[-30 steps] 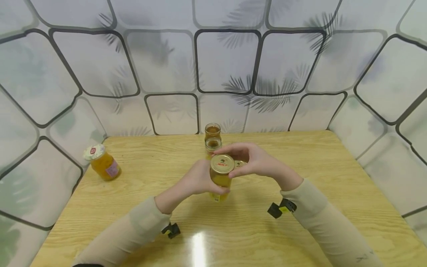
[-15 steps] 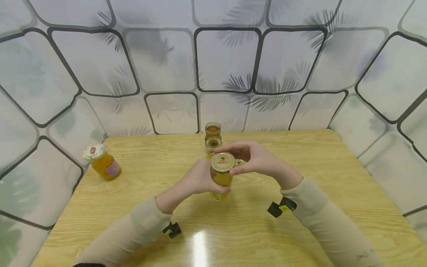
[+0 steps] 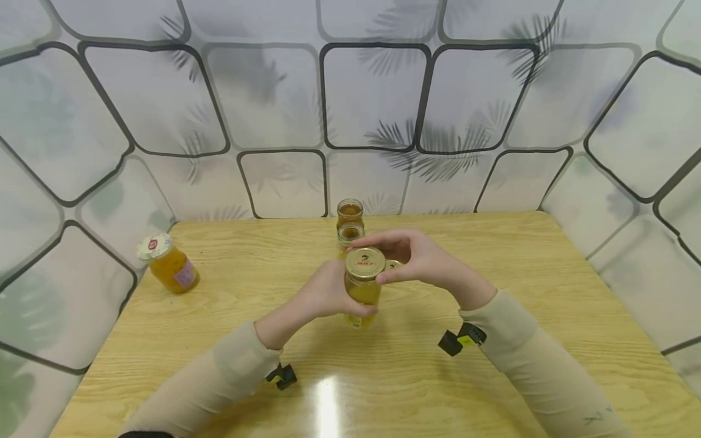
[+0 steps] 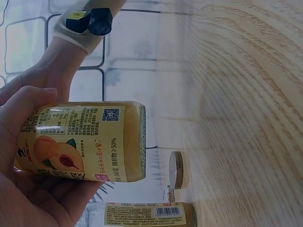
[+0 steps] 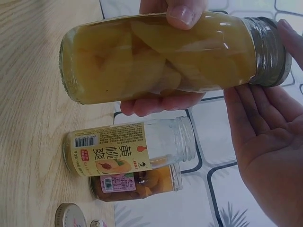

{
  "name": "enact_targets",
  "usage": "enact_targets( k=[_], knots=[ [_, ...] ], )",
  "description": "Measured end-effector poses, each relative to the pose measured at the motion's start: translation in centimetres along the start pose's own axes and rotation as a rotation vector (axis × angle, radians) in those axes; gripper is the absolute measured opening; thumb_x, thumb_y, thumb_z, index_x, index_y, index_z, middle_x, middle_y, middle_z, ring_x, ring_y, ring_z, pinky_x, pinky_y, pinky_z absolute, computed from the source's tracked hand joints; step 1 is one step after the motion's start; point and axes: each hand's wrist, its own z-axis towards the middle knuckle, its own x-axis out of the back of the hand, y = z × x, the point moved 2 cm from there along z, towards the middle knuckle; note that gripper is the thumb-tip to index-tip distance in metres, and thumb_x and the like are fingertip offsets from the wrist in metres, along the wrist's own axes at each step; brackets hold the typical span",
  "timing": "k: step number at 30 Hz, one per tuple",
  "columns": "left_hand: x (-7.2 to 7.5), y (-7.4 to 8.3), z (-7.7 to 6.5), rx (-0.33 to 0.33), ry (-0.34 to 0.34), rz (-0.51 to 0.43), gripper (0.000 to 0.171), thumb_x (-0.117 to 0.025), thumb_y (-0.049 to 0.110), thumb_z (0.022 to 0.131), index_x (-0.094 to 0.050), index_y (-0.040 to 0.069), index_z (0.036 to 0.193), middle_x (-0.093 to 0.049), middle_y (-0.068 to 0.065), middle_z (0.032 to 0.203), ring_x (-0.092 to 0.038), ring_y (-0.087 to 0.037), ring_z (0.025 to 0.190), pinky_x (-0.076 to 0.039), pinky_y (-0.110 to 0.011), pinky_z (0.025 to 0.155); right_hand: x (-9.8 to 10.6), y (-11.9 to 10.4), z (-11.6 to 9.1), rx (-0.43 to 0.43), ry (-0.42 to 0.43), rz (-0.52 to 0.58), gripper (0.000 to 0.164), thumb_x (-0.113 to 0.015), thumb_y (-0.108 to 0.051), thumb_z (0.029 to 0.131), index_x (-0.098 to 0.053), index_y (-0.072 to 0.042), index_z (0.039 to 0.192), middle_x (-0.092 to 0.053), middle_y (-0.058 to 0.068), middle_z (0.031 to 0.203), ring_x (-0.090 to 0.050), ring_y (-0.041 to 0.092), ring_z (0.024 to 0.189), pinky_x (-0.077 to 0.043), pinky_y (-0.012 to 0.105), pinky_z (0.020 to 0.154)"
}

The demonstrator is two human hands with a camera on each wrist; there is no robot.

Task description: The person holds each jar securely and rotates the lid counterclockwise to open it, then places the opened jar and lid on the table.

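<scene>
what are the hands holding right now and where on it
A peach jar: the left hand grips its body, the right hand holds its gold lid.

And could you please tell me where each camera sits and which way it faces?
Head: worn on the head, facing forward and down over the table; the left hand, right hand and both forearms show at the lidded jar.
Left wrist: on that wrist, picture turned sideways, facing the jar's printed label; the left hand and right forearm show.
Right wrist: on that wrist, also sideways, facing the jar's fruit; the right hand and the left hand's fingers show.
Both wrist views share the lidded jar and a loose lid.
</scene>
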Motion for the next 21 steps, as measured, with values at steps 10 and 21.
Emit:
enact_targets(
  k=[10, 21],
  knots=[
    [0.10, 0.05, 0.24, 0.001, 0.000, 0.018, 0.056, -0.095, 0.018, 0.074, -0.068, 0.004, 0.121, -0.078, -0.009, 0.107, -0.070, -0.011, 0.087, -0.059, -0.025, 0.082, 0.12, 0.14, -0.11, 0.004, -0.008, 0.018, 0.067, -0.085, -0.018, 0.092, -0.056, 0.009, 0.146, -0.056, 0.030, 0.152, -0.062, 0.009, 0.136, -0.052, 0.030, 0.115],
    [0.20, -0.05, 0.29, -0.011, -0.001, 0.024, 0.052, -0.094, 0.017, 0.075, -0.069, 0.005, 0.119, -0.079, -0.008, 0.104, -0.070, -0.009, 0.084, -0.059, -0.025, 0.082, 0.46, 0.30, -0.26, 0.010, -0.011, -0.025, 0.066, -0.084, -0.016, 0.093, -0.055, 0.010, 0.146, -0.056, 0.031, 0.152, -0.062, 0.006, 0.136, -0.049, 0.029, 0.118]
  ],
)
